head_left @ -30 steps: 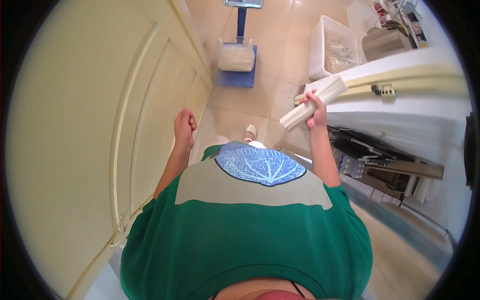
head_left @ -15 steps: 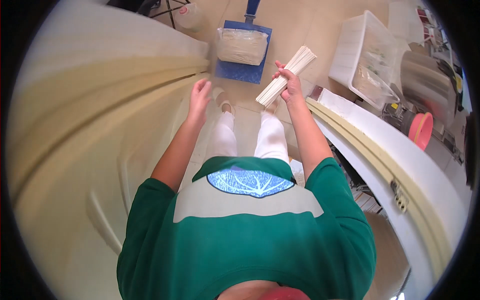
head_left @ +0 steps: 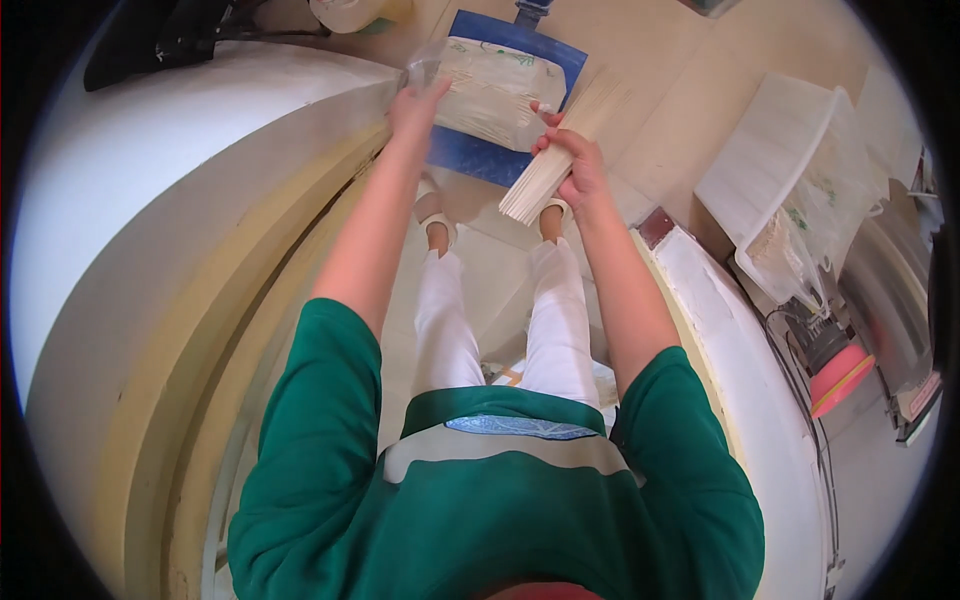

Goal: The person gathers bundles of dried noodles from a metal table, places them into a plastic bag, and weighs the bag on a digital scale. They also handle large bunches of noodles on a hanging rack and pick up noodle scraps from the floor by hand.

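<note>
My right hand (head_left: 577, 163) is closed round a bundle of thin pale sticks (head_left: 540, 183), slanting from lower left to upper right. The far end of the bundle is smeared by motion. Its fingertips are close to the right end of a clear plastic bag (head_left: 490, 85) packed with similar pale sticks. That bag lies on a flat blue platform (head_left: 470, 160). At the bag's left end, my left hand (head_left: 415, 110) is closed on the loose clear plastic; some of its fingers are blurred.
Pale counters with yellowish edges (head_left: 240, 240) curve along my left and right. A white plastic bin (head_left: 765, 170) with bags in it stands to the right, near a pink round object (head_left: 842, 380). A translucent jug (head_left: 345, 12) is at the far left.
My left hand has moved forward from free air to the bag's left end and taken hold of its plastic. My right hand still holds the bundle, now closer to the bag. The view has shifted.
</note>
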### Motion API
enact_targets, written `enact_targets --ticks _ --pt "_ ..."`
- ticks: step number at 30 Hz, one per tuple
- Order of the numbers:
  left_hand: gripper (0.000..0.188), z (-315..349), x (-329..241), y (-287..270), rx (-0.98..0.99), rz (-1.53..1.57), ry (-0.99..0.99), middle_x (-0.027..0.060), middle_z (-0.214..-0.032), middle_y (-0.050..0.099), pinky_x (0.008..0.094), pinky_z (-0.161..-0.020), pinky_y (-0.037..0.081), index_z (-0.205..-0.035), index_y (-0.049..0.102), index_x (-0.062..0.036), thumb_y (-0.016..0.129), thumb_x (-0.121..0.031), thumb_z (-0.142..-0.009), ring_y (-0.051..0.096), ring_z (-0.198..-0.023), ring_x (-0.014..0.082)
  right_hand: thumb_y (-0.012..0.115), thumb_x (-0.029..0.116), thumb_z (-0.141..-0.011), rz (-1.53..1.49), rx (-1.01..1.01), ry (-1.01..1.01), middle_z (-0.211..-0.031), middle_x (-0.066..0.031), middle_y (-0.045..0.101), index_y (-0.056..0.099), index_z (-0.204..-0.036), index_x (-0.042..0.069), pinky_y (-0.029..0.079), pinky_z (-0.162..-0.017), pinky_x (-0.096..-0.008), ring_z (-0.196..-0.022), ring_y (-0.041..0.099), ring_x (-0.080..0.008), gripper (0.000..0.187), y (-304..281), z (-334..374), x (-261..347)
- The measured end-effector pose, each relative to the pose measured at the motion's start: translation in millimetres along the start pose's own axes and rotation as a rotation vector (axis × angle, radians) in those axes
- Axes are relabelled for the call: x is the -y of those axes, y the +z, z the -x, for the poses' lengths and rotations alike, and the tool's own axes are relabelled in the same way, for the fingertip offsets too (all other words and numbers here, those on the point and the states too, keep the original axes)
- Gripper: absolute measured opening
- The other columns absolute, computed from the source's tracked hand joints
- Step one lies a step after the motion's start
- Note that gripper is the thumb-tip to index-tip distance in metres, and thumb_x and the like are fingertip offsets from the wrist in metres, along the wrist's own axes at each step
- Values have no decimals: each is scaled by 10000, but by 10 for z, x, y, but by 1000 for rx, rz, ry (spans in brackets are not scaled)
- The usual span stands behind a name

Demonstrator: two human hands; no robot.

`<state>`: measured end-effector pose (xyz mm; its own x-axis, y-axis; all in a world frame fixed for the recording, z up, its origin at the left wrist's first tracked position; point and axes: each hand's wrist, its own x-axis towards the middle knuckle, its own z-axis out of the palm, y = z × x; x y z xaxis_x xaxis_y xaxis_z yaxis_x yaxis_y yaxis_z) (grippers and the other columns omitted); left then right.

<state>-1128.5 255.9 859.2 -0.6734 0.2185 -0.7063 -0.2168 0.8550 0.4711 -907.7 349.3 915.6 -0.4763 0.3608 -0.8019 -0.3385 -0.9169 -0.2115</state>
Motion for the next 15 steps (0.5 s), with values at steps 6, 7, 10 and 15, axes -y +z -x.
enact_targets --ticks 6,7,10,15 --pt "478 209 -519 -376 282 527 103 -61 -520 239 236 -614 368 -1043 590 -3 444 -438 -908 290 -492 56 573 -44 -715 86 -105 -177 -1082 -193 562 502 -947 -22 499 -623 -338 -643 562 -188 244 -323 262 487" --pt "478 250 -538 -455 284 525 95 -61 -520 239 236 -614 368 -1043 590 -3 444 -438 -908 290 -492 56 569 -51 -715 141 -172 -233 -1092 -198 559 504 -946 -23 498 -622 -336 -641 560 -187 242 -431 287 558" --pt "666 327 -592 -570 559 505 16 -66 -522 238 228 -548 297 -1232 480 -14 325 -570 -900 237 -495 60 559 -67 -716 94 -197 -257 -1058 -195 569 503 -933 -13 497 -621 -339 -638 560 -195 230 -586 282 700" --pt "717 395 -632 -565 629 501 3 -64 -526 237 224 -559 296 -1279 430 -34 309 -614 -876 237 -504 60 565 -64 -728 111 -444 -470 -952 -158 585 494 -918 22 488 -678 -339 -688 565 -205 220 -321 433 657"
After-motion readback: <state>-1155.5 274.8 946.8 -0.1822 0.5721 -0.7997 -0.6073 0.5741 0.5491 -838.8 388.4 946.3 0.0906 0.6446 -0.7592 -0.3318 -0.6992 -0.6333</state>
